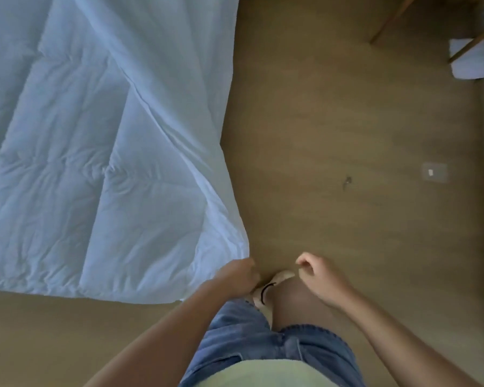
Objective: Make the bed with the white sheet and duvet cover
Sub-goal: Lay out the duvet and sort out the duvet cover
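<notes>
We square the duvet (95, 163): left grip (236, 275) curled at its corner, hold unclear; right grip (319, 275) slack, empty. Next, likely a firm pinch.

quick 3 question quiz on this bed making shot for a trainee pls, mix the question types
1. True or false: the right hand grips the duvet.
2. Which hand is at the duvet's near corner? A) left hand B) right hand C) neither
3. Fill in: the small plate set in the wooden floor lies to the person's ___.

Key
1. False: it hangs apart from the duvet over bare floor, fingers loosely curled, holding nothing.
2. A, though the view does not show whether it pinches the fabric.
3. right
</notes>
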Available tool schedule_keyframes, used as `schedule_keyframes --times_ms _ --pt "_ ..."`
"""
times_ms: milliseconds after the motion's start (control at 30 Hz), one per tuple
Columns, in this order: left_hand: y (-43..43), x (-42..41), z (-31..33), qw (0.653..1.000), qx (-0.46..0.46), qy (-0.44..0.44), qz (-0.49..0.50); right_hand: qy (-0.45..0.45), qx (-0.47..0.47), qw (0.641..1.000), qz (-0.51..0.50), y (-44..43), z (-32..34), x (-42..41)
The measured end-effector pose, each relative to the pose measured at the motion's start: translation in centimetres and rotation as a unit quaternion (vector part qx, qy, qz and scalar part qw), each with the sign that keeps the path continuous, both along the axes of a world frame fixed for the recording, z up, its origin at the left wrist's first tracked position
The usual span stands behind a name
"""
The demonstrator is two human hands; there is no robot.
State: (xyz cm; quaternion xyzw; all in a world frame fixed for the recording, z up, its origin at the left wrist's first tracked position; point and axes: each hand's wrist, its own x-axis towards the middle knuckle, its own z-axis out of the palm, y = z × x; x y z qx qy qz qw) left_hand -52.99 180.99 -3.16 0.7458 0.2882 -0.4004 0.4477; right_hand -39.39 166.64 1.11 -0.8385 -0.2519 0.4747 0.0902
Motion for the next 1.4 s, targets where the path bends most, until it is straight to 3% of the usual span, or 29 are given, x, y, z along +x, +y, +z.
schedule_keyframes --times_ms 233,433,533,700,900,1000,1067,1133,1267,1333,1400 --pt "6.6 3.1 -1.4 0.98 0.057 0.072 0.178 -0.019 -0.009 0.996 0.087 3.8 -0.7 10.2" --pt "13.9 12.8 -1.8 0.899 0.071 0.058 0.428 -0.043 0.049 0.978 0.2 13.2 -1.1 20.8" --pt "16.7 18.0 -1.1 0.892 0.061 0.056 0.445 -0.031 0.047 0.967 0.247 18.0 -0.7 25.2" --pt "22.8 22.0 -0.6 0.837 0.061 0.025 0.543 -0.016 0.045 0.945 0.324 27.4 -0.1 30.3" --pt "36.7 20.4 -1.9 0.723 0.145 0.012 0.676 -0.017 0.058 0.894 0.444 44.4 -1.7 32.6" --pt "44.6 19.7 -2.8 0.665 0.209 0.047 0.716 -0.022 0.056 0.87 0.49 53.4 -1.5 32.9" --pt "49.9 19.4 -3.2 0.61 0.24 0.055 0.753 -0.031 0.067 0.84 0.538 58.7 -1.2 32.8" --pt "54.6 19.6 -3.8 0.586 0.248 0.085 0.767 -0.034 0.074 0.801 0.594 63.0 -0.9 32.5" --pt "60.0 22.1 -5.6 0.585 0.144 0.089 0.793 -0.021 0.06 0.767 0.639 69.7 -1.5 33.0" --pt "60.8 24.7 -6.1 0.612 0.131 0.08 0.776 -0.017 0.085 0.766 0.637 73.1 -2.0 34.0" --pt "60.2 28.8 -5.8 0.659 0.168 0.062 0.73 -0.005 0.132 0.79 0.599 76.8 -2.2 35.5"
